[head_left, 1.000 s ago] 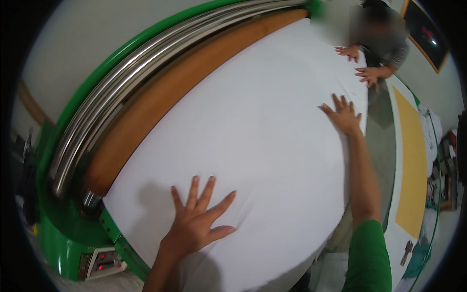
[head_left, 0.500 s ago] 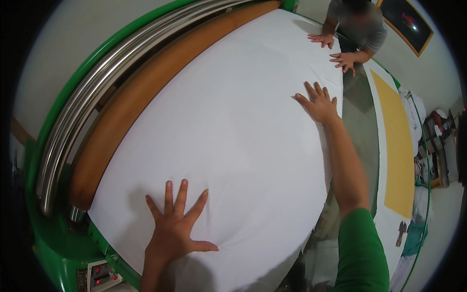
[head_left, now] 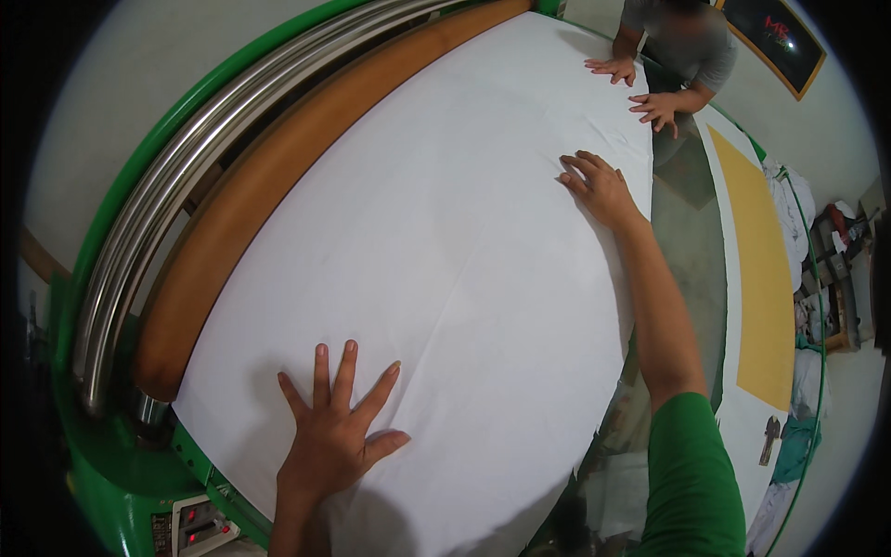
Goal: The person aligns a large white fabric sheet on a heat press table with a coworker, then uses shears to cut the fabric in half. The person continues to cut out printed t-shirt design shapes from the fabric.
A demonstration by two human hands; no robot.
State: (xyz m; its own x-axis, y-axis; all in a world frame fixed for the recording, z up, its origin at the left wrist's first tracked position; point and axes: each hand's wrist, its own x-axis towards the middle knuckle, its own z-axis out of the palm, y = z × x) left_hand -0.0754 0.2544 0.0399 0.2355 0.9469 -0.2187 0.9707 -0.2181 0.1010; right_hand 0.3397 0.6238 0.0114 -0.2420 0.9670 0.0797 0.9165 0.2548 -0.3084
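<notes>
A wide white fabric sheet (head_left: 418, 213) covers the surface before me, with a faint crease running up from beside my left thumb. My left hand (head_left: 329, 436) rests palm down on its near part, fingers spread. Farther away, my right hand (head_left: 601, 193) is on the sheet close to its right edge, fingers bent and nearer together, holding nothing that I can see. Beyond it, a co-worker's two hands (head_left: 657, 110) lie on the far right corner of the fabric, where small wrinkles show.
Along the left runs a brown padded roller (head_left: 237, 209), with shiny metal rollers (head_left: 148, 232) in a green frame behind it. A control panel (head_left: 200, 524) sits at lower left. To the right lie a yellow panel (head_left: 756, 278) and a small dark-and-metal tool (head_left: 769, 440).
My right hand's spread fingers have bent and drawn together. My left thumb has moved up toward the fingers. A long crease now shows in the fabric between my hands.
</notes>
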